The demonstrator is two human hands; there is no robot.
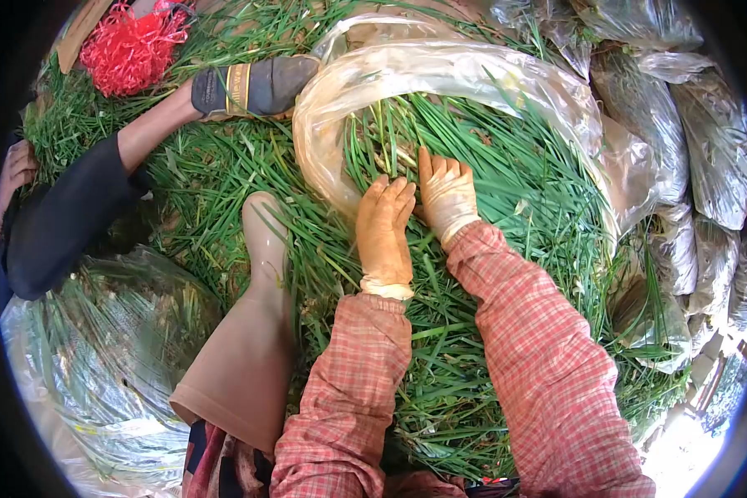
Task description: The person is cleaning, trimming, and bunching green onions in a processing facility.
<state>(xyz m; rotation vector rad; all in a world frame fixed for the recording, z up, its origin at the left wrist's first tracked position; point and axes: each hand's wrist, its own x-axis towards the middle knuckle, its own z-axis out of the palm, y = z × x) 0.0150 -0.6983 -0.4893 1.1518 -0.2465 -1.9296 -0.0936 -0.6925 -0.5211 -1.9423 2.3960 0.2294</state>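
Observation:
A large clear plastic bag [465, 62] lies with its mouth wide and long green leafy stalks [515, 158], like chives or scallions, inside it. My left hand [384, 232], in a stained orange-white glove, rests at the bag's mouth with fingers pressed together and curled over the stalk ends. Just right of it, my right hand [448, 195], gloved likewise, is closed on the stalks with its index finger extended. Their pale bases show beyond my fingertips. My palms are hidden from above.
A co-worker's dark-gloved hand [266, 85] touches the bag's left rim. Loose greens [448, 373] cover the ground around my boot [261, 257]. A filled bag [116, 357] lies at left, packed bags [705, 133] are stacked at right, and red plastic strips [129, 54] lie at upper left.

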